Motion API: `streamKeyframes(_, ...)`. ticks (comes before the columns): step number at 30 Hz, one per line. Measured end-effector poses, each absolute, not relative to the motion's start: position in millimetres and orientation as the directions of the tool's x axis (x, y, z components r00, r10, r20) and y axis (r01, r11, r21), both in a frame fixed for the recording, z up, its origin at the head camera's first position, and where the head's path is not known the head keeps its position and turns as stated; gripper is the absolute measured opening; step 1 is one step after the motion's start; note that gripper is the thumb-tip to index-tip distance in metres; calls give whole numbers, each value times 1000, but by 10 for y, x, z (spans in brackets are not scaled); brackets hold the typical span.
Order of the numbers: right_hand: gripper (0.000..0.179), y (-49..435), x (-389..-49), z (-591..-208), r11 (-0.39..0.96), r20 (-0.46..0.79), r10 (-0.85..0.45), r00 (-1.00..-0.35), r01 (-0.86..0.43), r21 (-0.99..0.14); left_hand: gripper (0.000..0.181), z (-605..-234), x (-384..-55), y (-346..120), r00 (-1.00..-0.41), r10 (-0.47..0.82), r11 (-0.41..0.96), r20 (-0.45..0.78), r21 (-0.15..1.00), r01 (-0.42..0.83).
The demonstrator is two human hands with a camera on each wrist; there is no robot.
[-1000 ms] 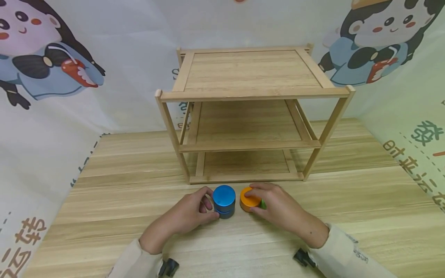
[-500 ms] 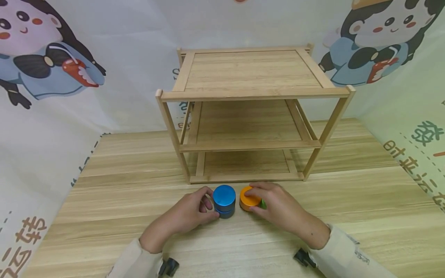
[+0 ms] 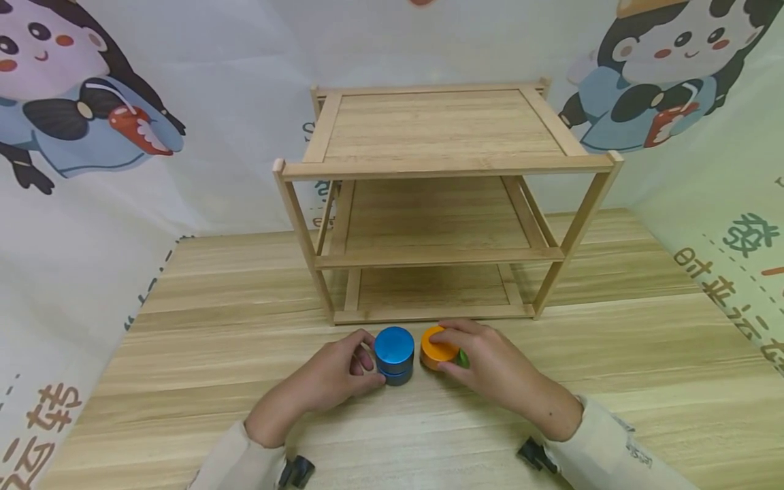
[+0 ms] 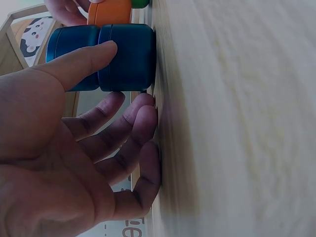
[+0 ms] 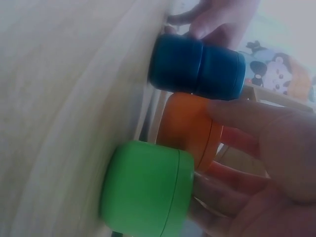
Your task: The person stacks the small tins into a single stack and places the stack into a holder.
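Note:
Two blue metallic canisters are stacked on the table, the upper one [image 3: 394,346] directly over the lower one [image 3: 399,376]. My left hand [image 3: 331,373] is at the stack's left side. In the left wrist view its thumb lies across the lower blue canister [image 4: 133,61], while the other fingers are bent near the tabletop. To the right, my right hand [image 3: 490,361] holds an orange canister [image 3: 433,359] between thumb and fingers, close beside the blue stack. A green canister [image 5: 140,187] stands next to the orange one, mostly hidden behind the right hand in the head view.
A three-tier wooden shelf [image 3: 447,167] stands just behind the canisters, its bottom front rail [image 3: 435,314] near them. Wood-grain tabletop [image 3: 184,327] lies on both sides. Printed sheets [image 3: 245,122] wall the back and sides.
The orange canister, with the right hand on it, has shifted very slightly left toward the blue stack. The left hand and blue canisters look unchanged.

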State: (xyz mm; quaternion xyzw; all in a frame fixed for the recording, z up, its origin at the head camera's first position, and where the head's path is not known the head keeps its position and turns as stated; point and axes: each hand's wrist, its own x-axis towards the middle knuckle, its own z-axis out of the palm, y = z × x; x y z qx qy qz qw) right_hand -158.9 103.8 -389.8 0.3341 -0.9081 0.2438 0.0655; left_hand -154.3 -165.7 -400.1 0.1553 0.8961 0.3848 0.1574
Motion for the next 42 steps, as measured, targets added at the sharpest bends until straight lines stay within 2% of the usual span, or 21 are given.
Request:
streamKeyframes(32,36,1033,-1534,-3780,665,332,-534,-777,-629,-403,41,-3986,-1537,-1662,-901,401,650,-165,744,153)
streamKeyframes(42,36,1040,-1513,-3759,636,381,-541,-750,-661,-398,41,-3997,-1542,-1666,-899,406,645,-163,748,156)
